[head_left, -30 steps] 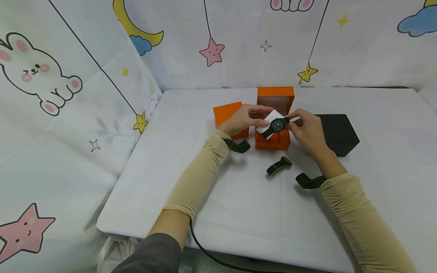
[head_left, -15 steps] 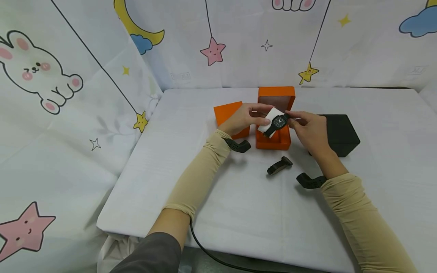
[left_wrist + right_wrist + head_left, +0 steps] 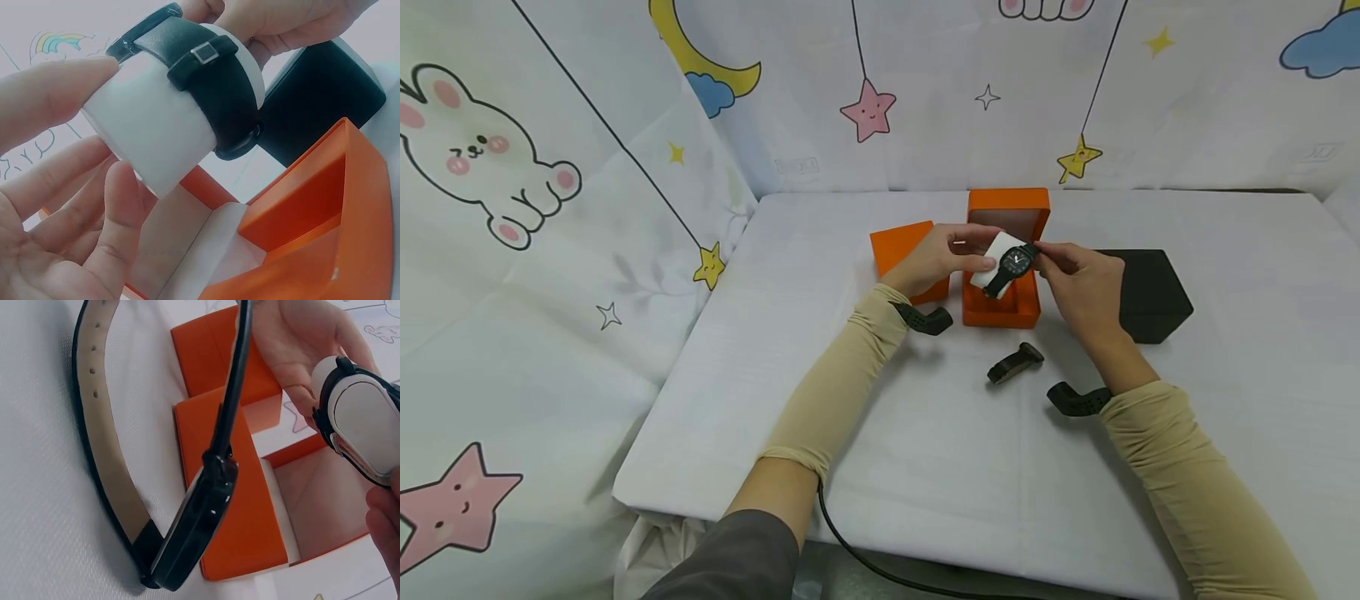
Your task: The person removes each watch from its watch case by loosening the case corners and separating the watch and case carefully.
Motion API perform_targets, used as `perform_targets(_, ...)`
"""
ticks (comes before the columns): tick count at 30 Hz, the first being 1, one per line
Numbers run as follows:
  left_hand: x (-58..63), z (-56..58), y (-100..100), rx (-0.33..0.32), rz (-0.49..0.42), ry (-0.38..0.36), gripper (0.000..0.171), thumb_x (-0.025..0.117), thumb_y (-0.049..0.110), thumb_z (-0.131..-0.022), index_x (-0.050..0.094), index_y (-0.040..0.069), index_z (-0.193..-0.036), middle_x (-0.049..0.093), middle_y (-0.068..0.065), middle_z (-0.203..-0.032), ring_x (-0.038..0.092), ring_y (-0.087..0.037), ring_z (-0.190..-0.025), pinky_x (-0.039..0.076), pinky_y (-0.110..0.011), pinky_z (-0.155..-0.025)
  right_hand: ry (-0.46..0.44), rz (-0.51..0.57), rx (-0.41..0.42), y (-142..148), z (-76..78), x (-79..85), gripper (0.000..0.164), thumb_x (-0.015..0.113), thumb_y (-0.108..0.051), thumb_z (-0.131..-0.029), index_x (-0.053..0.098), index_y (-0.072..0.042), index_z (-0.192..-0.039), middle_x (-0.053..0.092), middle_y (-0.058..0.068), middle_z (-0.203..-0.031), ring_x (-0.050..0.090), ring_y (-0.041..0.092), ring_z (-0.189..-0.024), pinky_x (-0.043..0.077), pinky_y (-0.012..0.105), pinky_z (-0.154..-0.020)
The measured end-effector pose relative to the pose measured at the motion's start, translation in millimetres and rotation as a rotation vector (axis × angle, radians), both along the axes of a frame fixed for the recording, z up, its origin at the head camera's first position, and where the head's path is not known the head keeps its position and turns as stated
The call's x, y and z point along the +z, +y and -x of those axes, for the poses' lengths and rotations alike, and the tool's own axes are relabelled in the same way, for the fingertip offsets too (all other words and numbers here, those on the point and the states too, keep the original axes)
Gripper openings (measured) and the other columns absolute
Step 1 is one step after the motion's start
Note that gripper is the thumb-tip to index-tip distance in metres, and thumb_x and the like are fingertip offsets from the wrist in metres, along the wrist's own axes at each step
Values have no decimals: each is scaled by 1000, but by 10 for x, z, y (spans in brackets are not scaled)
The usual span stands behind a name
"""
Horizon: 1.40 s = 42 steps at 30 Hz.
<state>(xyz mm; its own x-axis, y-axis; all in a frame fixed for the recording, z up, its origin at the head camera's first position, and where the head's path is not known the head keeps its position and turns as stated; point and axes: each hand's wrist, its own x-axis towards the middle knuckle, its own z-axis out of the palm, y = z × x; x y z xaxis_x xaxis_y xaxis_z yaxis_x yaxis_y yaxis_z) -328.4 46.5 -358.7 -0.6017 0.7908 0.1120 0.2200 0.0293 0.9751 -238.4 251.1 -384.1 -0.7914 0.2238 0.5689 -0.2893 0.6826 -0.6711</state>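
Note:
A black wristwatch (image 3: 1016, 262) is wrapped round a white watch cushion (image 3: 147, 119), held above the open orange watch box (image 3: 1000, 313). My left hand (image 3: 934, 260) grips the cushion's end between thumb and fingers. From the other side, my right hand (image 3: 1084, 287) pinches the watch's strap by its upper end. The left wrist view shows the black strap (image 3: 209, 75) with its square metal piece across the cushion. A second black watch (image 3: 1016, 363) lies on its side on the table in front of the box, its tan strap lining (image 3: 103, 425) showing in the right wrist view.
An orange lid-like box (image 3: 898, 246) sits left of the watch box, partly behind my left hand. At the right stands a black box (image 3: 1153, 296). All of it rests on a white-covered table (image 3: 925, 467), with a printed curtain (image 3: 925, 92) behind.
The watch and cushion have shifted slightly right and up and turned a little. My right hand has moved slightly right, its fingers staying by the strap.

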Motion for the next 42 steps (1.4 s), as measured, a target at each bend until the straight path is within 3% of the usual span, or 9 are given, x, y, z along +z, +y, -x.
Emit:
perform_targets(8, 8, -9, 6, 2, 3, -3, 47, 62, 14, -82, 50, 7, -127, 54, -5, -124, 55, -20, -103, 48, -29, -86, 18, 41, 13, -7, -12, 0, 28, 66, -24, -81, 69, -4, -100, 70, 11, -89, 53, -21, -69, 42, 2, -63)
perform_targets(23, 45, -37, 7, 0, -1, 16, 47, 61, 13, -82, 50, 4, -127, 54, -8, -124, 54, -24, -103, 48, -28, -86, 21, 37, -50, -41, -19, -6, 27, 67, -27, -80, 71, -4, -93, 71, 10, -83, 50, -23, -65, 40, 1, -60)
perform_targets(33, -142, 108, 88, 18, 11, 38, 48, 66, 20, -80, 52, 13, -125, 55, -2, -120, 56, -18, -99, 48, -27, -85, 31, 8, -67, -47, -23, -20, 25, 67, -25, -80, 71, -4, -92, 71, 11, -81, 48, -25, -65, 38, 1, -59)
perform_targets(38, -13, 9, 48, 19, 31, 100, 50, 65, 22, -80, 51, 15, -127, 55, -3, -119, 54, -19, -104, 46, -26, -87, 33, 10, -68, -53, -25, -21, 25, 66, -24, -81, 71, -3, -92, 70, 11, -82, 48, -26, -65, 38, 0, -59)
perform_targets(42, 33, -22, 25, 22, 21, 73, 49, 64, 20, -81, 50, 15, -128, 54, -5, -122, 54, -21, -106, 47, -26, -87, 24, 8, -79, -60, -24, -21, 28, 66, -28, -80, 71, -3, -93, 71, 11, -82, 47, -26, -65, 38, 0, -59)
